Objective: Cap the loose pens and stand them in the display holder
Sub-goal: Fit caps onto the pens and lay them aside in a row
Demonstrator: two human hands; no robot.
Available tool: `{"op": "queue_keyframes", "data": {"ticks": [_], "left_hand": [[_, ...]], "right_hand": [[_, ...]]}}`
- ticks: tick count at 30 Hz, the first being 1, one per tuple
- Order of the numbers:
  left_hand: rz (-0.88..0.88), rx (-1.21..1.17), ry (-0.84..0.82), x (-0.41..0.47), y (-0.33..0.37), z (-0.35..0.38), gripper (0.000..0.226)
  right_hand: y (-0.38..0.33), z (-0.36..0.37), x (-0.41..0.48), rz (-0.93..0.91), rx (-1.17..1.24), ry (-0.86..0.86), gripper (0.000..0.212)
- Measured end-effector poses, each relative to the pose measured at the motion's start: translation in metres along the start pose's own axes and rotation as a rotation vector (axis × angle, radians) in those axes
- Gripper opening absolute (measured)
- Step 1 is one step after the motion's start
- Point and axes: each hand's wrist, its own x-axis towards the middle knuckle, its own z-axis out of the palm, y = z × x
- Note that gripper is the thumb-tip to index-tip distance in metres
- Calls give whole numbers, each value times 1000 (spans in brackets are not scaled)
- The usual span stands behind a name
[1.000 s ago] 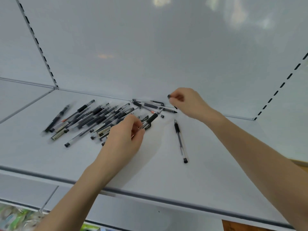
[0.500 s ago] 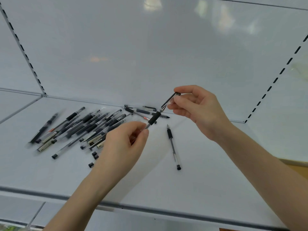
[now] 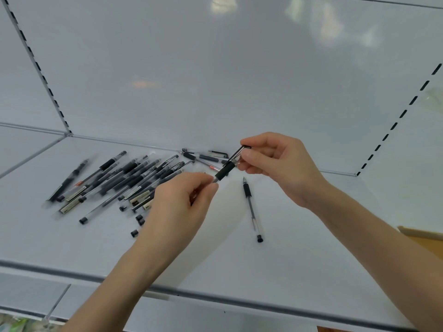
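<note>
My left hand pinches the barrel of a black-grip pen above the white shelf. My right hand holds a clear cap with a black clip, pushed over the pen's tip end. A pile of several loose pens lies on the shelf to the left, partly hidden by my left hand. One uncapped pen lies alone between my hands, tip pointing away. A few more pens rest against the back wall. No display holder is in view.
Small loose black caps lie near the front of the pile. The shelf's front edge runs across below my forearms. Slotted uprights stand at the back left and right. A brown surface shows at the right.
My right hand lifted a cap from the back of the shelf and brought it onto the tip of the pen that my left hand raised from the pile.
</note>
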Motion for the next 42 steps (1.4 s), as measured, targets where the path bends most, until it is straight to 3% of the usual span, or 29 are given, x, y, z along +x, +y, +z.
{"op": "queue_keyframes", "data": {"ticks": [4, 7, 9, 11, 13, 17, 19, 22, 26, 30, 35, 38, 42], "left_hand": [[34, 26, 20, 1, -1, 1, 9], [49, 78, -26, 6, -3, 1, 27], [48, 144, -27, 11, -7, 1, 25], [41, 258, 23, 17, -17, -1, 13], [5, 431, 72, 19, -30, -4, 14], [-79, 658, 49, 18, -46, -10, 20], [-99, 694, 17, 17, -48, -10, 21], [-99, 736, -16, 18, -51, -10, 22], [-28, 515, 86, 17, -42, -8, 20], [-46, 158, 24, 18, -25, -1, 21], [-233, -115, 83, 26, -26, -6, 21], [-347, -361, 152, 29, -29, -12, 16], [-404, -560, 235, 30, -26, -18, 18]], "right_hand": [[5, 2, -1, -28, -24, 14, 14], [9, 0, 0, 36, 8, -8, 13], [11, -4, 2, 68, -19, -26, 12], [15, -9, 3, 65, -161, -22, 11], [19, -14, 1, 96, -377, -35, 2], [28, -16, -8, 275, -821, -168, 37], [31, -12, -9, 338, -931, -259, 42], [33, -7, -7, 380, -963, -319, 29], [26, 1, -4, 279, -694, -258, 23], [21, 28, -2, 95, -529, -389, 17], [24, 36, 27, 27, -550, -428, 11], [31, 31, 60, -35, -574, -306, 13], [40, 31, 96, -160, -802, -202, 16]]}}
